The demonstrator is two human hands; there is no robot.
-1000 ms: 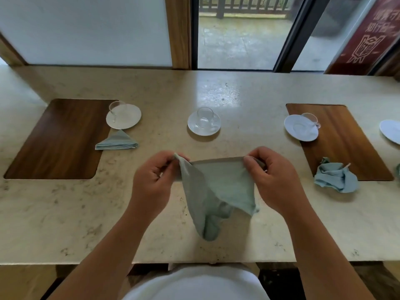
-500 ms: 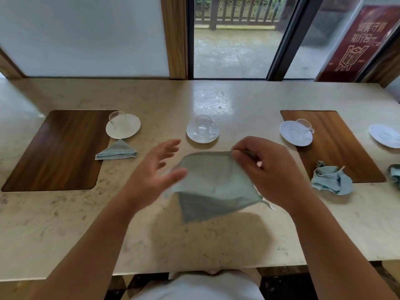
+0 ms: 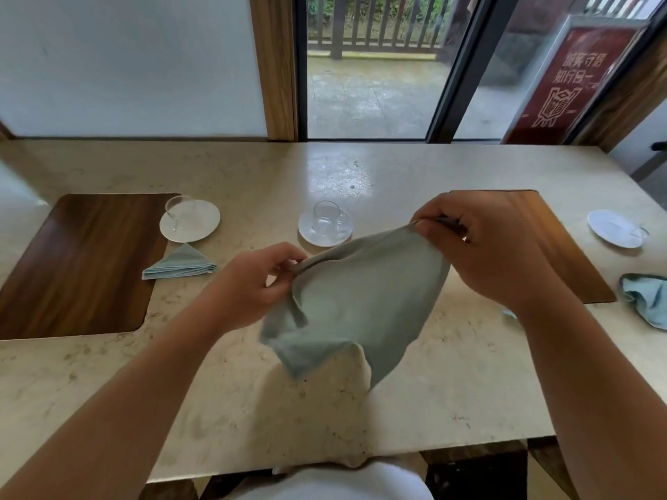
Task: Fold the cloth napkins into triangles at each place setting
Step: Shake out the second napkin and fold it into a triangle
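Evidently, the napkin (image 3: 364,301) is pinched at two top corners by the left hand (image 3: 252,290) and right hand (image 3: 491,247), held above the table (image 3: 451,391) so it hangs flat for folding.

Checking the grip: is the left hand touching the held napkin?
Touching: the head view shows the left hand pinching the napkin at its upper edge.
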